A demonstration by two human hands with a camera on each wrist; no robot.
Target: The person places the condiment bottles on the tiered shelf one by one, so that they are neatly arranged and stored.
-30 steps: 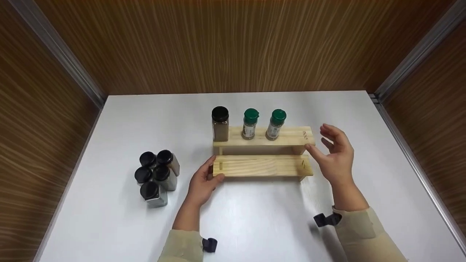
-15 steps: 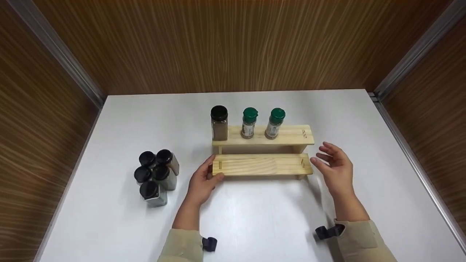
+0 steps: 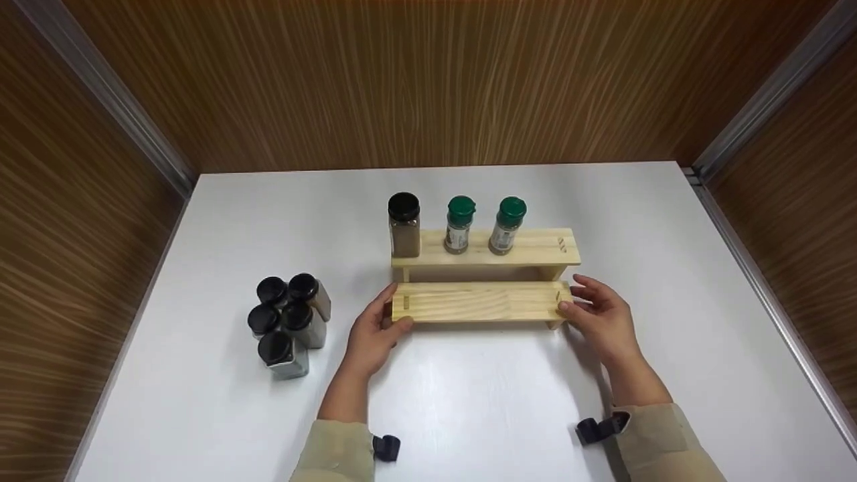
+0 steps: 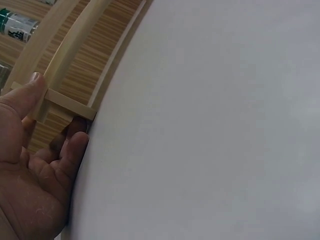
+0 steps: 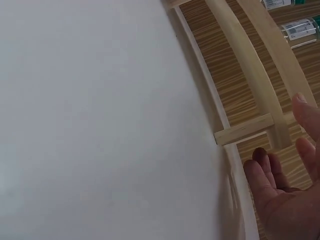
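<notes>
Left hand (image 3: pixel 367 340) grips left end of front shelf (image 3: pixel 479 303); right hand (image 3: pixel 608 327) curved at other end, grip unclear; three jars (image 3: pixel 406 234) stand on rear shelf (image 3: pixel 539 248).

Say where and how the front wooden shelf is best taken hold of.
Likely by both short ends, coming from left and right, thumbs above: the front wooden shelf is long, narrow and lies crosswise, with the rear shelf close behind. The left hand grips one short end this way.
</notes>
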